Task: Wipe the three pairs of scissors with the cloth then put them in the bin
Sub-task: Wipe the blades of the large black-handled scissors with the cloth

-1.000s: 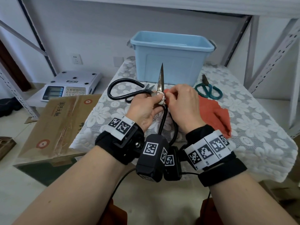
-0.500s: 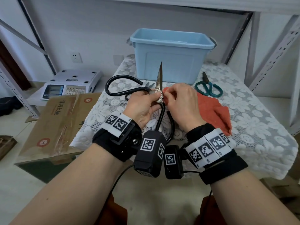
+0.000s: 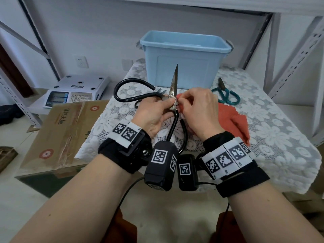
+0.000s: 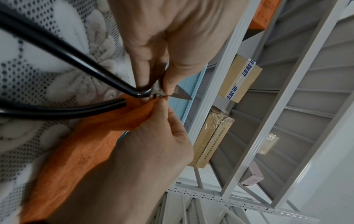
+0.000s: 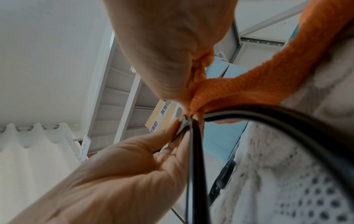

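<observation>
Large black-handled scissors point(image 3: 173, 81) are held above the table with one rusty blade pointing up. My left hand point(image 3: 152, 116) pinches them at the pivot. My right hand point(image 3: 199, 111) pinches the orange cloth point(image 3: 233, 121) against the base of the blade. The rest of the cloth trails onto the table. In the left wrist view the blade tip point(image 4: 182, 94) pokes out between both thumbs. Green-handled scissors point(image 3: 226, 95) lie at the right, in front of the blue bin point(image 3: 185, 62). A third small pair point(image 3: 160, 91) shows partly behind my left hand.
The table carries a white lace cover point(image 3: 273, 137). Left of it, on the floor, stand a white electronic scale point(image 3: 77, 90) and a flat cardboard box point(image 3: 66, 127). Grey metal shelf posts point(image 3: 294, 55) rise on the right.
The large scissors and both hands have risen slightly. The grips on the pivot and on the cloth are the same.
</observation>
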